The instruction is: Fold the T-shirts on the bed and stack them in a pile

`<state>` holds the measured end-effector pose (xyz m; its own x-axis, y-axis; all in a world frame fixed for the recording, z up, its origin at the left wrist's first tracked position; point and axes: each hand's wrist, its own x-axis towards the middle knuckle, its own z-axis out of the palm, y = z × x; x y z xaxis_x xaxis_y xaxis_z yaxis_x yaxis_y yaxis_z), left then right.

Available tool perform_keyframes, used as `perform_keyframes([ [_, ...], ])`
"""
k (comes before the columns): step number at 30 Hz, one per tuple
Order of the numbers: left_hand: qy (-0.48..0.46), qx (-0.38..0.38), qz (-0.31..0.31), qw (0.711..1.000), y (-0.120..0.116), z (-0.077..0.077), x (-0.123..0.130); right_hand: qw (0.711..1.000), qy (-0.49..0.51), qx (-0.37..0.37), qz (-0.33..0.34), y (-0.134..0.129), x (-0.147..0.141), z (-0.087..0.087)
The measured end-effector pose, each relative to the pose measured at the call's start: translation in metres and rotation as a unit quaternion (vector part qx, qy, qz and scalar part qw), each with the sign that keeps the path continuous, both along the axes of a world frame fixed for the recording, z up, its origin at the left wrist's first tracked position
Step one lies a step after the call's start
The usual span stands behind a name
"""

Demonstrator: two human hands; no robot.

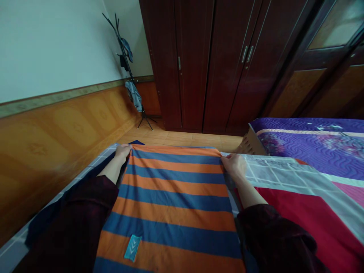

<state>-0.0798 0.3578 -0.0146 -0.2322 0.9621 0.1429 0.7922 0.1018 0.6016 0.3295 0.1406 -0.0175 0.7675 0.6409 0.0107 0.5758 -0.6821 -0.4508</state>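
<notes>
An orange and blue striped cloth (176, 197), which looks like a garment, is stretched between my two hands with its far edge pulled straight. My left hand (123, 152) pinches the far left corner, and my right hand (234, 165) grips the far right corner. A small light-blue patch with white chevrons (132, 248) shows on the cloth near me at the left. The near end of the cloth runs out of the bottom of the view. Dark sleeves cover both forearms.
A grey checked bed sheet (273, 172) lies beneath, with a red cloth (309, 216) at right and dark blue cloth (71, 189) at left. Beyond stand a wardrobe (196, 76) and a coat rack (125, 57). A purple bedspread (313, 140) lies at far right.
</notes>
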Motion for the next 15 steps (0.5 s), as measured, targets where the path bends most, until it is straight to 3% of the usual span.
perform_keyframes([
  [4,0.071,-0.079,-0.052,0.993,-0.007,0.007,-0.005,1.0,0.007,-0.005,0.007,0.004,-0.001,-0.004],
  [11,0.185,-0.102,-0.08,0.974,-0.055,-0.003,-0.01,1.0,0.015,-0.013,0.022,0.004,-0.001,-0.002],
  [15,0.216,-0.102,-0.064,0.969,-0.063,-0.004,-0.016,1.0,0.017,-0.016,0.017,0.005,-0.001,-0.004],
])
